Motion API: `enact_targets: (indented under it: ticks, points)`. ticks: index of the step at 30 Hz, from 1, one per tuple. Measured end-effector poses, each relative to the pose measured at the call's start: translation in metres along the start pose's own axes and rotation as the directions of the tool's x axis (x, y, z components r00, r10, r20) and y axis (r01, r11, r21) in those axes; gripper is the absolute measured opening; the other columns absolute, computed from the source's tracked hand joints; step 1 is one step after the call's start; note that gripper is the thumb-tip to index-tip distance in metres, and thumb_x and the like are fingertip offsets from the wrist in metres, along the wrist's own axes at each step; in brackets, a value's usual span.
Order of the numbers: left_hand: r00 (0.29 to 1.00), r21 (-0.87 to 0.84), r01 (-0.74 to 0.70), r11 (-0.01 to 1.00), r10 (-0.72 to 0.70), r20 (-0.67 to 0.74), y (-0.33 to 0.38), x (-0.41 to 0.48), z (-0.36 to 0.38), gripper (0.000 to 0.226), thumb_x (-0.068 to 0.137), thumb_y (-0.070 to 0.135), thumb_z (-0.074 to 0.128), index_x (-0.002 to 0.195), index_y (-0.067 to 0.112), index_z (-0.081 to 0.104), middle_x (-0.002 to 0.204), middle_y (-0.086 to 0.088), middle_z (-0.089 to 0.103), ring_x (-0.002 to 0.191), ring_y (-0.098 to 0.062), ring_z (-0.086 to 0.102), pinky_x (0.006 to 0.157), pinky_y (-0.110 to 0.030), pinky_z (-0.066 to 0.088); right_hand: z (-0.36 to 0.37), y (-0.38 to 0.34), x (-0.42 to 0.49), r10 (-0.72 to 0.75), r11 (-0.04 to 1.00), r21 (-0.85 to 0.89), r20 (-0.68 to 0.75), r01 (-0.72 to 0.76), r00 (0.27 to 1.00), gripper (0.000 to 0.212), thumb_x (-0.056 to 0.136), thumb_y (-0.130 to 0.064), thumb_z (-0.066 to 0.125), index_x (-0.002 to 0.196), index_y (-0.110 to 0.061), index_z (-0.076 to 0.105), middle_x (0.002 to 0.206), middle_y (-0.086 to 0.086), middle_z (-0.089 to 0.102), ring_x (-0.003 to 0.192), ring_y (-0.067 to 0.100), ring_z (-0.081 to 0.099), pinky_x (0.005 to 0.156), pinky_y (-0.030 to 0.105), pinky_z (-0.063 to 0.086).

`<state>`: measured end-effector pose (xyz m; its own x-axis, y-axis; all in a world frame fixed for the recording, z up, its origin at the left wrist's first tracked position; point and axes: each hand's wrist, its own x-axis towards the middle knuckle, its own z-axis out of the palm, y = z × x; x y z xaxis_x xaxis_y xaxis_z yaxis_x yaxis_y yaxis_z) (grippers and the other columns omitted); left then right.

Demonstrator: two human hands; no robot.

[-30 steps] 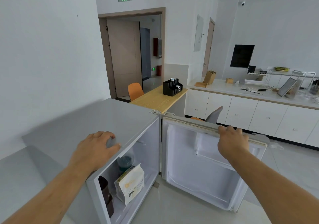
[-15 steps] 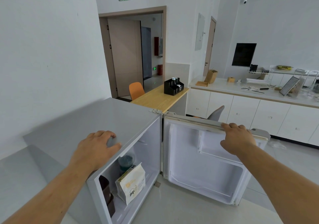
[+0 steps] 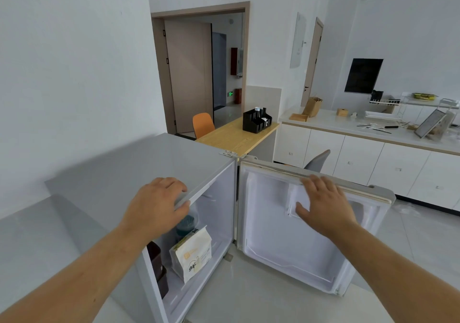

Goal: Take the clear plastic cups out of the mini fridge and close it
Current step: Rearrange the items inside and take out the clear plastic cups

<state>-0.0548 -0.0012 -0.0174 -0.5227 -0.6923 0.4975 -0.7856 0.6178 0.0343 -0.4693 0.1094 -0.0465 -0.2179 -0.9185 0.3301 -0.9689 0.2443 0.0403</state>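
The left hand (image 3: pixel 155 205) sits on the front edge of the mini fridge (image 3: pixel 139 170), just as it did a moment ago, with its fingers (image 3: pixel 174 185) curled together over the grey top and the thumb tucked under the lip. Below that hand the fridge is open, and I can see a dark brown tub (image 3: pixel 156 263) at the front, a white paper bag (image 3: pixel 193 254) leaning beside it, and a see-through cup with a dark teal bottom (image 3: pixel 186 223) behind the bag. That looks like one of the clear plastic cups, but the hand hides most of it, so I cannot tell how many there are. They are not out yet. Next comes the door (image 3: pixel 298 243), swung wide open with its white inside facing us. The right hand (image 3: pixel 323 205) was holding the top edge of the door a second ago; now it has let go, and its fingers (image 3: pixel 315 185) are spread apart and flat, holding nothing, in front of the little door shelf (image 3: pixel 292 203). I think the opening is done, and that hand is free to reach in for the cups. The door must stay open until then.
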Motion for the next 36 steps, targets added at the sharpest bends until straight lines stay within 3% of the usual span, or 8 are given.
enact_targets:
  ticks: [5, 9, 12, 18, 21, 27, 32, 36]
  points:
    - [0.997, -0.062, -0.061, 0.996, 0.064, 0.043, 0.056, -0.013, 0.011, 0.046, 0.089, 0.053, 0.052, 0.12, 0.023, 0.068, 0.124, 0.007, 0.068, 0.114, -0.017, 0.061, 0.094, -0.036, 0.053, -0.009, -0.05, -0.011, -0.206, 0.968, 0.15, 0.018, 0.201, 0.978, 0.078, 0.092, -0.069, 0.038, 0.157, -0.027, 0.029, 0.164, 0.002, 0.033, 0.15, 0.026, 0.025, 0.123, 0.047, 0.024]
    - [0.99, -0.061, 0.064, 0.996, -0.056, 0.133, 0.081, -0.027, 0.023, 0.054, 0.087, 0.057, 0.057, 0.132, 0.027, 0.061, 0.134, 0.008, 0.061, 0.122, -0.017, 0.055, 0.098, -0.034, 0.049, -0.01, -0.076, -0.025, -0.334, 0.921, 0.222, 0.027, 0.32, 0.942, 0.078, 0.09, -0.071, 0.042, 0.155, -0.029, 0.031, 0.162, 0.001, 0.034, 0.149, 0.026, 0.027, 0.121, 0.046, 0.025]
    - [0.97, -0.045, 0.158, 0.986, -0.147, 0.192, 0.094, -0.04, 0.03, 0.058, 0.086, 0.059, 0.061, 0.137, 0.031, 0.053, 0.138, 0.01, 0.056, 0.122, -0.015, 0.05, 0.093, -0.031, 0.048, -0.008, -0.087, -0.037, -0.402, 0.89, 0.25, 0.037, 0.381, 0.915, 0.079, 0.089, -0.071, 0.044, 0.154, -0.029, 0.031, 0.161, 0.001, 0.036, 0.147, 0.027, 0.028, 0.122, 0.047, 0.023]
    - [0.914, 0.052, 0.292, 0.955, -0.294, 0.28, 0.119, -0.063, 0.047, 0.068, 0.086, 0.063, 0.062, 0.144, 0.032, 0.046, 0.149, 0.011, 0.048, 0.133, -0.017, 0.043, 0.098, -0.033, 0.045, 0.014, -0.107, -0.049, -0.504, 0.832, 0.297, 0.053, 0.468, 0.862, 0.077, 0.087, -0.072, 0.047, 0.151, -0.03, 0.034, 0.159, 0.002, 0.039, 0.145, 0.029, 0.031, 0.122, 0.049, 0.023]
    - [0.872, 0.076, 0.367, 0.927, -0.372, 0.32, 0.112, -0.071, 0.067, 0.071, 0.084, 0.063, 0.063, 0.144, 0.03, 0.045, 0.148, 0.007, 0.048, 0.128, -0.019, 0.047, 0.095, -0.034, 0.048, 0.041, -0.131, -0.045, -0.557, 0.797, 0.32, 0.06, 0.512, 0.828, 0.077, 0.086, -0.075, 0.047, 0.148, -0.031, 0.037, 0.156, 0.001, 0.043, 0.142, 0.03, 0.037, 0.12, 0.049, 0.025]
    - [0.822, 0.059, 0.435, 0.898, -0.423, 0.382, 0.103, -0.064, 0.098, 0.07, 0.084, 0.06, 0.067, 0.141, 0.027, 0.042, 0.142, 0.0, 0.05, 0.112, -0.024, 0.061, 0.086, -0.038, 0.057, 0.076, -0.15, -0.038, -0.574, 0.793, 0.292, 0.059, 0.535, 0.817, 0.076, 0.085, -0.072, 0.048, 0.146, -0.026, 0.041, 0.152, 0.003, 0.046, 0.138, 0.031, 0.039, 0.116, 0.049, 0.03]
    - [0.73, 0.075, 0.505, 0.86, -0.472, 0.494, 0.057, -0.057, 0.161, 0.08, 0.09, 0.057, 0.067, 0.154, 0.029, 0.027, 0.16, -0.004, 0.034, 0.135, -0.028, 0.05, 0.098, -0.041, 0.054, 0.13, -0.182, -0.011, -0.559, 0.816, 0.308, 0.203, 0.489, 0.804, 0.083, 0.086, -0.069, 0.055, 0.154, -0.028, 0.031, 0.162, 0.005, 0.034, 0.145, 0.034, 0.033, 0.118, 0.052, 0.031]
    - [0.667, 0.071, 0.621, 0.781, -0.573, 0.476, 0.032, -0.046, 0.2, 0.084, 0.084, 0.05, 0.076, 0.149, 0.03, 0.026, 0.16, -0.003, 0.033, 0.127, -0.028, 0.057, 0.094, -0.042, 0.055, 0.171, -0.205, 0.017, -0.538, 0.831, 0.318, 0.251, 0.456, 0.805, 0.085, 0.085, -0.063, 0.064, 0.155, -0.031, 0.027, 0.164, 0.002, 0.031, 0.138, 0.033, 0.042, 0.109, 0.052, 0.042]
